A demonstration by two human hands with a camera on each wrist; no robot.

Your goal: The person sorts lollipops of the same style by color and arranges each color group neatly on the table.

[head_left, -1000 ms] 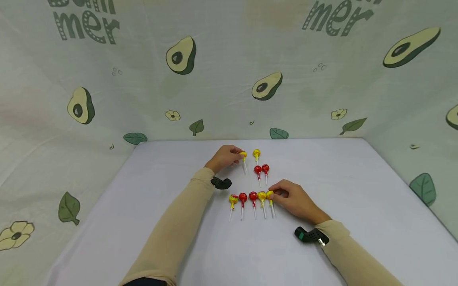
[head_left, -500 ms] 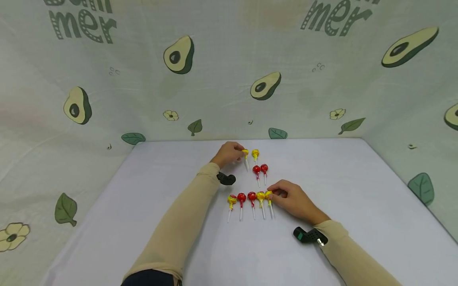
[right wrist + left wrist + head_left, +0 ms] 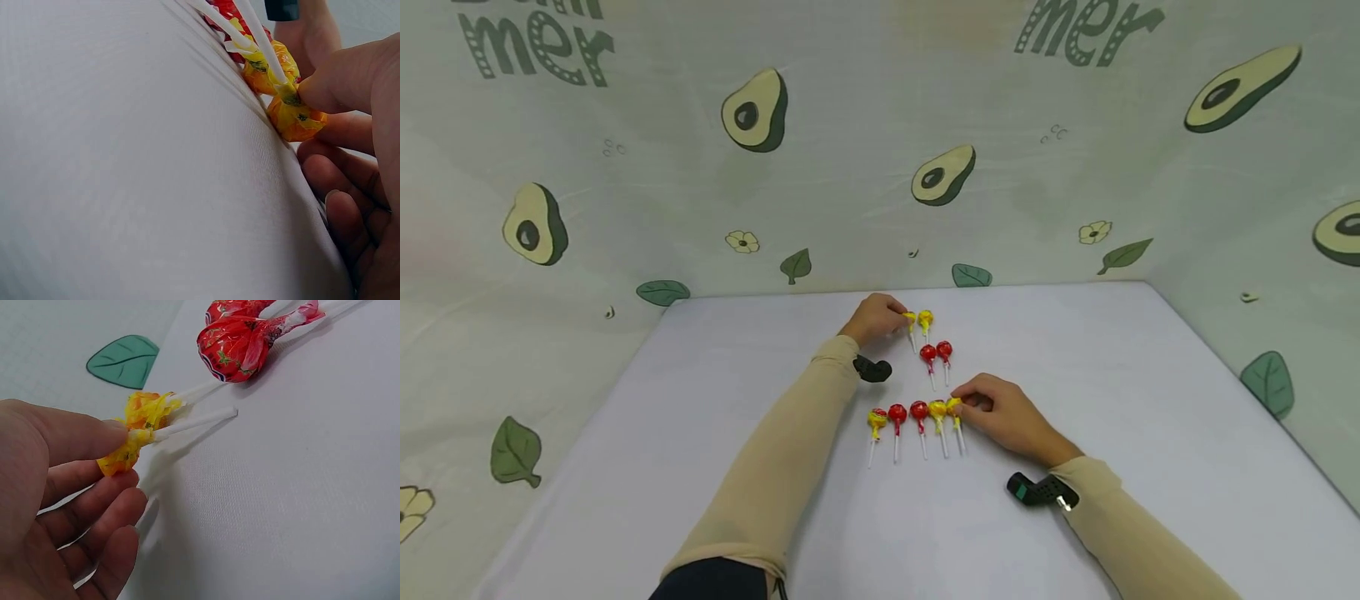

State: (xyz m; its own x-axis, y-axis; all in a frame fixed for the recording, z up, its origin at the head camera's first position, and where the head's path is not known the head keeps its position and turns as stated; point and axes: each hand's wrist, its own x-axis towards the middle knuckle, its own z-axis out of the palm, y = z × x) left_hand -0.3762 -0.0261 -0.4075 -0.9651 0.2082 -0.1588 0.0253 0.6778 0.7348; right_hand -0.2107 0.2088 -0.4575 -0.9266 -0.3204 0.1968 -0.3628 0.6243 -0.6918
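At the back of the table my left hand [image 3: 876, 318] pinches a yellow-wrapped lollipop [image 3: 122, 455] by its head between thumb and fingers. Right beside it lies another yellow lollipop [image 3: 926, 321], and nearer to me lie two red lollipops, one left [image 3: 928, 353] and one right [image 3: 944, 349]. My right hand [image 3: 1009, 417] holds the head of the yellow lollipop [image 3: 294, 120] at the right end of the front row, thumb on the wrapper's neck. Next to that one is a second yellow lollipop [image 3: 937, 409], its stick also towards me.
Further left in the front row lie a red lollipop [image 3: 919, 411], another red lollipop [image 3: 897, 415] and a yellow-and-red lollipop [image 3: 877, 419]. A white cloth covers the table [image 3: 1060, 350]. Behind it hangs a curtain [image 3: 842, 183] printed with avocados and leaves.
My left hand has moved back and to the right, bringing its yellow lollipop close beside the other yellow one. The right hand stays at the row's end. The head view has shifted slightly.
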